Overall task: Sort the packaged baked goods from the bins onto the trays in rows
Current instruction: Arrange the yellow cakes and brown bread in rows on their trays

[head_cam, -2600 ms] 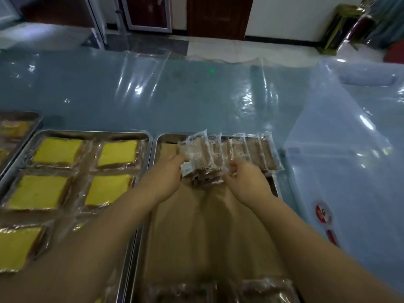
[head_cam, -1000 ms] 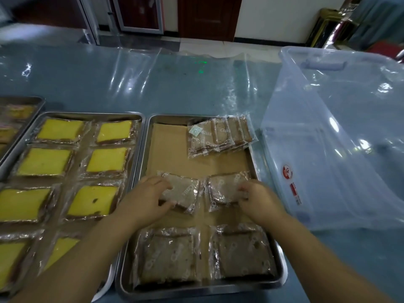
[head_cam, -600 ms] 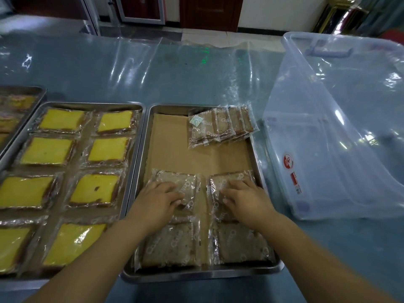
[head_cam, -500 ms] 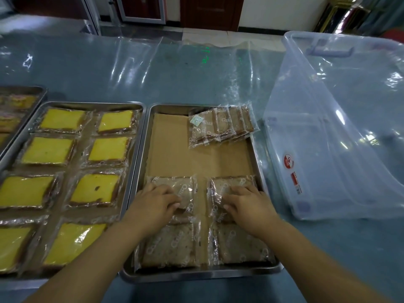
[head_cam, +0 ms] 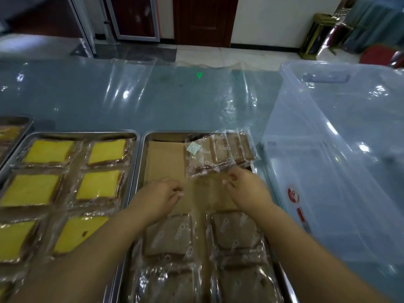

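A steel tray point(head_cam: 141, 162) lined with brown paper sits in front of me. At its far right corner lies a fanned stack of brown packaged cakes point(head_cam: 218, 155). Two rows of brown packaged cakes point(head_cam: 169, 235) lie flat at the tray's near end. My left hand point(head_cam: 156, 197) hovers over the bare paper with loosely curled fingers and holds nothing. My right hand point(head_cam: 244, 189) is just below the stack's near edge, fingers loosely curled, empty; whether it touches the wrapper I cannot tell.
To the left stands a second steel tray point(head_cam: 83, 134) with rows of yellow packaged cakes point(head_cam: 99, 184), and a third tray point(head_cam: 19, 121) at the far left edge. A large clear plastic bin point(head_cam: 328, 162) stands on the right. Clear film covers the blue table point(head_cam: 153, 101).
Both hands have left the two packages they pressed flat in the second row and moved away from me, toward the stack at the tray's far end. The camera tilted up.
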Demonstrator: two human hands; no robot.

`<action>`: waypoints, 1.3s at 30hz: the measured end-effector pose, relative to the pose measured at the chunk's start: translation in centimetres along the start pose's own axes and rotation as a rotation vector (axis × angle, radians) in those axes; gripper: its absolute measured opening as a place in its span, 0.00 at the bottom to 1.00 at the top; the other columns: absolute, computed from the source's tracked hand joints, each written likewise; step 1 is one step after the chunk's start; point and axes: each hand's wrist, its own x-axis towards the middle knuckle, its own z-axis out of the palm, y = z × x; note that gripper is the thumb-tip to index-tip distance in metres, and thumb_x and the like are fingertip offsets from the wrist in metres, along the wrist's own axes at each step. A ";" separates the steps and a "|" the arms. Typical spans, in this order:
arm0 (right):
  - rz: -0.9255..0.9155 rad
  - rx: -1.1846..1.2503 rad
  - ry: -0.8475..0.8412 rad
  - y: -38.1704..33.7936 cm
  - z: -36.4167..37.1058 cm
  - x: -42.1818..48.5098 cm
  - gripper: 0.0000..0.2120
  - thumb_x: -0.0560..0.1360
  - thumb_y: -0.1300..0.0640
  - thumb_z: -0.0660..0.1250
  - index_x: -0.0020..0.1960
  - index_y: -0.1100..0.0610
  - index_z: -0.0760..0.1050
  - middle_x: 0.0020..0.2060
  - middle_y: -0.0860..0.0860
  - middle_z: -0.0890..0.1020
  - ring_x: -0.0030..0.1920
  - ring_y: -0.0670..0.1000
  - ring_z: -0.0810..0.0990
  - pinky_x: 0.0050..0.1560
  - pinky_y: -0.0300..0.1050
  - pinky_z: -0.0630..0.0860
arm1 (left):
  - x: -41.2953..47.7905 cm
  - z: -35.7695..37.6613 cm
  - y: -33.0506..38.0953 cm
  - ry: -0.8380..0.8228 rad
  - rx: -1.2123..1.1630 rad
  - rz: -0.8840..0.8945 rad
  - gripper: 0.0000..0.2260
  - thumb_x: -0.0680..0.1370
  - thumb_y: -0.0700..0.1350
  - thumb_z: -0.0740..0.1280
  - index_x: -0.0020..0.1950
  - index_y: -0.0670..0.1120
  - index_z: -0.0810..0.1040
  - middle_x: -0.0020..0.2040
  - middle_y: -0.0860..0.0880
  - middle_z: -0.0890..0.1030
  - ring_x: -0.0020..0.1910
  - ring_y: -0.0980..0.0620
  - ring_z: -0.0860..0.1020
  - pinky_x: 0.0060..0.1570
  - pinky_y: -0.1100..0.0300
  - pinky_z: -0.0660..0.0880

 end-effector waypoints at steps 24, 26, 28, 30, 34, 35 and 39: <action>0.216 -0.056 0.011 -0.2 0.9 11.1 0.09 0.71 0.67 0.65 0.47 0.56 0.70 0.38 0.53 0.78 0.40 0.55 0.78 0.42 0.50 0.78 | 16.3 0.2 -1.9 -0.162 -0.082 -0.081 0.19 0.75 0.45 0.66 0.66 0.51 0.70 0.59 0.47 0.71 0.60 0.47 0.67 0.52 0.56 0.68; 0.191 0.003 0.015 -0.1 0.8 10.7 0.14 0.70 0.67 0.64 0.39 0.51 0.65 0.32 0.50 0.76 0.35 0.53 0.77 0.36 0.47 0.76 | 15.5 0.1 -2.1 -0.167 -0.176 -0.071 0.18 0.73 0.40 0.67 0.62 0.50 0.74 0.56 0.47 0.71 0.52 0.49 0.71 0.45 0.62 0.69; 0.196 0.089 0.003 0.0 0.7 10.1 0.19 0.71 0.68 0.64 0.34 0.47 0.61 0.29 0.48 0.73 0.33 0.52 0.74 0.33 0.44 0.72 | 14.4 0.0 -2.3 -0.140 -0.259 -0.072 0.11 0.71 0.38 0.69 0.51 0.49 0.76 0.55 0.47 0.73 0.47 0.51 0.73 0.37 0.66 0.67; 0.198 0.179 -0.002 0.2 0.7 9.5 0.13 0.71 0.67 0.64 0.38 0.50 0.67 0.32 0.47 0.74 0.37 0.51 0.75 0.36 0.42 0.71 | 13.0 -0.2 -2.6 -0.102 -0.299 -0.101 0.08 0.70 0.40 0.71 0.45 0.48 0.76 0.52 0.48 0.74 0.44 0.51 0.74 0.37 0.63 0.69; 0.178 0.346 0.064 0.1 0.2 8.1 0.14 0.73 0.66 0.66 0.57 0.55 0.75 0.43 0.45 0.77 0.45 0.47 0.76 0.39 0.36 0.69 | 9.7 -1.1 -3.4 -0.011 -0.336 -0.130 0.09 0.71 0.45 0.71 0.49 0.51 0.76 0.48 0.53 0.77 0.45 0.55 0.76 0.42 0.59 0.74; 0.168 0.371 0.083 0.0 0.1 7.8 0.14 0.74 0.65 0.66 0.58 0.55 0.75 0.44 0.44 0.76 0.44 0.45 0.76 0.36 0.33 0.68 | 8.8 -1.4 -3.6 0.016 -0.366 -0.128 0.10 0.71 0.45 0.72 0.49 0.53 0.75 0.48 0.56 0.77 0.44 0.58 0.76 0.40 0.61 0.73; 0.158 0.394 0.126 -0.2 -0.2 6.9 0.12 0.74 0.64 0.66 0.55 0.52 0.77 0.43 0.44 0.76 0.39 0.38 0.73 0.32 0.30 0.65 | 5.6 -2.4 -4.3 0.119 -0.355 -0.122 0.11 0.71 0.45 0.71 0.44 0.56 0.71 0.43 0.56 0.78 0.42 0.59 0.77 0.35 0.61 0.72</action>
